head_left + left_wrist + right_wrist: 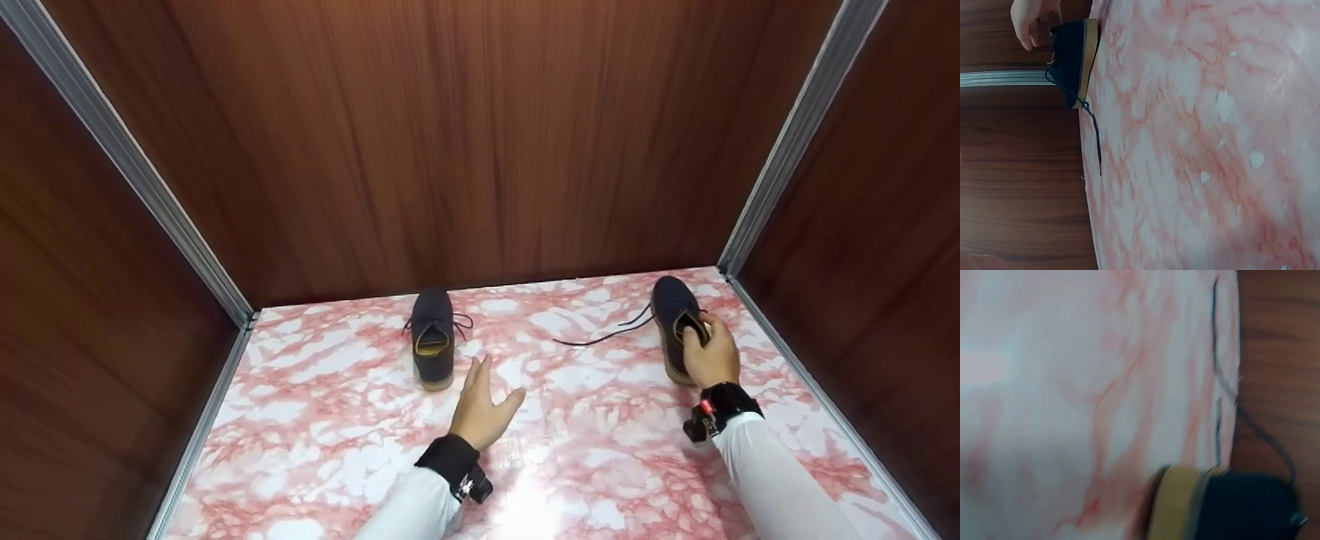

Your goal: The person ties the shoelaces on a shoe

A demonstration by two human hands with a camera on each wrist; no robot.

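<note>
The loose-laced shoe (667, 321) was at the far right of the table (360, 427), long axis fore-and-aft, toe toward the back panel (465, 150); its free lace (581, 344) trailed left. The right hand (712, 356), the nearer, gripped the collar, thumb inside the opening. The left hand (482, 414), spread and empty, was near the second shoe (435, 366).

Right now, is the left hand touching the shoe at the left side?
Apart. In the head view, a strip of the pink-and-white surface shows between the left hand and the left shoe.
</note>
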